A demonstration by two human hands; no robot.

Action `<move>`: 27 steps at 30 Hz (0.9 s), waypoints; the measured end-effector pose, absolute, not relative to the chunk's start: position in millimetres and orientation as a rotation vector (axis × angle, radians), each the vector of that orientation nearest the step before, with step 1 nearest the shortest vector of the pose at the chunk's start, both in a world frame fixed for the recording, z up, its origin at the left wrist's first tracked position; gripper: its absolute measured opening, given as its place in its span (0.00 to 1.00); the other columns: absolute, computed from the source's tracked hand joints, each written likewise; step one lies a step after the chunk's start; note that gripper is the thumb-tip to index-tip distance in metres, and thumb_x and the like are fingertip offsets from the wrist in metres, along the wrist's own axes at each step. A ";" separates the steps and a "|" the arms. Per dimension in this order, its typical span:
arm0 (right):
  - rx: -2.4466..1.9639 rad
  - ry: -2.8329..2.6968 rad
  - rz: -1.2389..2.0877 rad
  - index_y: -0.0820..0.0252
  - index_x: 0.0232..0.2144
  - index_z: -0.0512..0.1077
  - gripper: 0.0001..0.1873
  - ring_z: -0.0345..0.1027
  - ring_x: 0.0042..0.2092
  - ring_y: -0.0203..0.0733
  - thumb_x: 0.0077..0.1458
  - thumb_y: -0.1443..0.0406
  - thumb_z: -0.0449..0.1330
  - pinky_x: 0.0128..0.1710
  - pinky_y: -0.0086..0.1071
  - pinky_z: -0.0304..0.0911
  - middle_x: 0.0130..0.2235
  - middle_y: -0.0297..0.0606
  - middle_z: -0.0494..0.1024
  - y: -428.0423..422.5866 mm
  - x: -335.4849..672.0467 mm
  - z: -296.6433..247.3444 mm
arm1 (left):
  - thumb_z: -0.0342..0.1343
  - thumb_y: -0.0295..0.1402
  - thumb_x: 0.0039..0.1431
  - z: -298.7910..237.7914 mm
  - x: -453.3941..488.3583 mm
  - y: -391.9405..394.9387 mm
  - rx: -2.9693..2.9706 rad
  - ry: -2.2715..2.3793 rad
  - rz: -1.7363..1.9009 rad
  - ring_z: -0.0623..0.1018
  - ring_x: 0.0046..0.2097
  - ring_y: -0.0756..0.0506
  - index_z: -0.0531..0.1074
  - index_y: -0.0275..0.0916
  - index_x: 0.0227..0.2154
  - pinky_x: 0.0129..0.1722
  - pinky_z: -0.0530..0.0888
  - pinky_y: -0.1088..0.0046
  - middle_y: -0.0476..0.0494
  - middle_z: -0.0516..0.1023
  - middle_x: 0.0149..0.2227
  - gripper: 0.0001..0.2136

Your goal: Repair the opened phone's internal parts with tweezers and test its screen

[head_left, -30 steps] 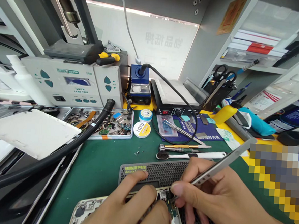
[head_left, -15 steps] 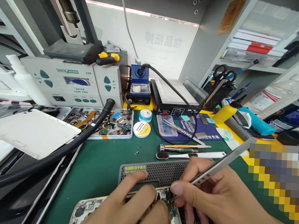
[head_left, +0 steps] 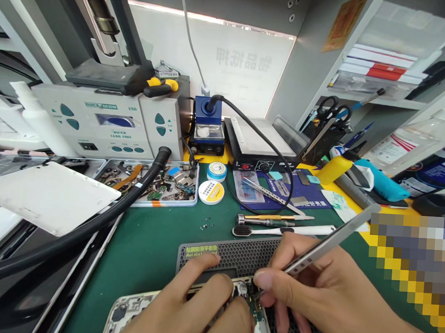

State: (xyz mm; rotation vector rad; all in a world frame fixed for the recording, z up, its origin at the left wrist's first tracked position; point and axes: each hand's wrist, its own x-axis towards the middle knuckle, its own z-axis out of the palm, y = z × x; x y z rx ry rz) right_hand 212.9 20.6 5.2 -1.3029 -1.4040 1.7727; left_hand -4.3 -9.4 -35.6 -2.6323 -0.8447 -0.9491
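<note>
Right hand (head_left: 323, 298) pinches metal tweezers (head_left: 331, 241), tips down on the opened phone (head_left: 198, 311) (near edge of scene, on the perforated mat (head_left: 235, 255)). Left hand (head_left: 195, 305) presses flat on the phone, fingers together, beside the tweezer tips.

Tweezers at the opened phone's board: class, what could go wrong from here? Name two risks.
1. The tip of the tweezers, gripped in the right hand, sits among small parts in the opened phone; a slip might scratch or dislodge one.
2. Tiny screws lie loose on the green mat, beyond the honeycomb pad; a hand or the black hose could scatter them.
</note>
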 end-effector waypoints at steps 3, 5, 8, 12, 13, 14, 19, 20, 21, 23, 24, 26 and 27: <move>-1.297 -1.423 1.772 0.58 0.30 0.72 0.13 0.75 0.22 0.29 0.58 0.64 0.73 0.16 0.12 0.63 0.26 0.27 0.81 20.6 213.7 4.8 | 0.50 0.20 0.69 -36.7 -4.9 -8.7 -2.631 -0.843 -0.959 0.71 0.33 0.49 0.74 0.39 0.29 0.57 0.70 0.61 0.55 0.72 0.27 0.14; -1.308 -1.424 1.777 0.58 0.30 0.72 0.13 0.75 0.22 0.29 0.57 0.63 0.73 0.16 0.13 0.63 0.26 0.27 0.81 20.3 213.8 5.1 | 0.50 0.19 0.68 -37.2 -4.5 -8.6 -2.625 -0.844 -0.957 0.71 0.33 0.49 0.74 0.39 0.29 0.57 0.70 0.61 0.55 0.72 0.27 0.14; -1.332 -1.431 1.769 0.58 0.30 0.71 0.14 0.75 0.23 0.30 0.57 0.62 0.73 0.16 0.14 0.62 0.26 0.29 0.81 19.8 213.3 6.0 | 0.50 0.19 0.68 -36.8 -3.4 -9.2 -2.630 -0.851 -0.947 0.71 0.33 0.49 0.74 0.39 0.28 0.57 0.70 0.61 0.55 0.72 0.28 0.14; -1.327 -1.443 1.755 0.58 0.30 0.71 0.13 0.74 0.22 0.29 0.58 0.62 0.73 0.17 0.14 0.62 0.27 0.28 0.80 20.8 212.1 6.0 | 0.50 0.19 0.68 -35.8 -2.0 -9.0 -2.637 -0.849 -0.953 0.71 0.32 0.48 0.75 0.39 0.28 0.55 0.71 0.60 0.55 0.72 0.28 0.15; -1.329 -1.440 1.761 0.58 0.30 0.71 0.14 0.74 0.22 0.29 0.58 0.61 0.73 0.17 0.14 0.62 0.26 0.28 0.80 21.2 212.0 5.7 | 0.49 0.19 0.68 -35.7 -2.0 -8.7 -2.637 -0.851 -0.956 0.72 0.33 0.48 0.75 0.39 0.28 0.55 0.71 0.59 0.55 0.72 0.28 0.15; -1.331 -1.439 1.768 0.58 0.30 0.71 0.14 0.74 0.22 0.30 0.58 0.61 0.73 0.16 0.14 0.62 0.26 0.28 0.80 21.4 212.0 5.6 | 0.49 0.18 0.68 -35.6 -2.1 -8.5 -2.636 -0.849 -0.960 0.72 0.33 0.48 0.75 0.39 0.28 0.55 0.71 0.59 0.55 0.72 0.28 0.15; -1.335 -1.447 1.765 0.58 0.30 0.71 0.14 0.74 0.23 0.30 0.58 0.61 0.73 0.17 0.14 0.62 0.26 0.28 0.80 20.6 213.1 6.2 | 0.49 0.19 0.68 -36.1 -3.8 -9.0 -2.629 -0.861 -0.963 0.72 0.32 0.49 0.75 0.39 0.28 0.54 0.71 0.60 0.55 0.72 0.28 0.15; -1.335 -1.449 1.765 0.58 0.30 0.71 0.14 0.74 0.23 0.30 0.58 0.62 0.73 0.17 0.14 0.62 0.26 0.28 0.80 20.5 213.1 6.5 | 0.49 0.19 0.69 -36.1 -3.9 -9.4 -2.628 -0.858 -0.957 0.72 0.33 0.48 0.75 0.39 0.28 0.55 0.71 0.59 0.55 0.72 0.28 0.15; -1.335 -1.447 1.768 0.58 0.30 0.71 0.14 0.75 0.23 0.30 0.58 0.62 0.73 0.17 0.14 0.62 0.26 0.28 0.80 20.5 212.9 6.7 | 0.49 0.19 0.69 -36.2 -3.9 -9.8 -2.626 -0.853 -0.959 0.72 0.33 0.48 0.75 0.39 0.28 0.55 0.71 0.59 0.55 0.72 0.28 0.15; -1.333 -1.442 1.770 0.58 0.30 0.71 0.14 0.75 0.23 0.31 0.58 0.62 0.72 0.17 0.15 0.62 0.26 0.29 0.80 20.8 212.5 6.9 | 0.50 0.19 0.69 -36.4 -3.5 -10.4 -2.630 -0.850 -0.951 0.71 0.33 0.48 0.75 0.39 0.28 0.55 0.71 0.59 0.55 0.72 0.28 0.15; -1.334 -1.445 1.766 0.58 0.30 0.71 0.14 0.75 0.23 0.31 0.58 0.62 0.72 0.17 0.15 0.62 0.26 0.29 0.81 20.9 212.3 6.8 | 0.50 0.19 0.69 -36.5 -3.2 -10.4 -2.631 -0.852 -0.952 0.71 0.33 0.49 0.75 0.39 0.28 0.55 0.71 0.59 0.55 0.72 0.28 0.15; -1.331 -1.456 1.762 0.58 0.30 0.71 0.14 0.75 0.23 0.30 0.59 0.62 0.72 0.17 0.14 0.62 0.26 0.29 0.80 21.0 212.4 6.3 | 0.51 0.20 0.69 -36.8 -2.4 -10.0 -2.636 -0.860 -0.934 0.71 0.33 0.49 0.75 0.39 0.29 0.56 0.71 0.59 0.55 0.72 0.28 0.14; -1.333 -1.459 1.758 0.58 0.30 0.71 0.13 0.75 0.23 0.30 0.59 0.62 0.72 0.17 0.14 0.62 0.26 0.29 0.80 21.0 212.6 5.9 | 0.51 0.20 0.68 -36.9 -2.2 -9.7 -2.637 -0.859 -0.932 0.71 0.33 0.49 0.75 0.39 0.29 0.56 0.71 0.59 0.55 0.72 0.28 0.14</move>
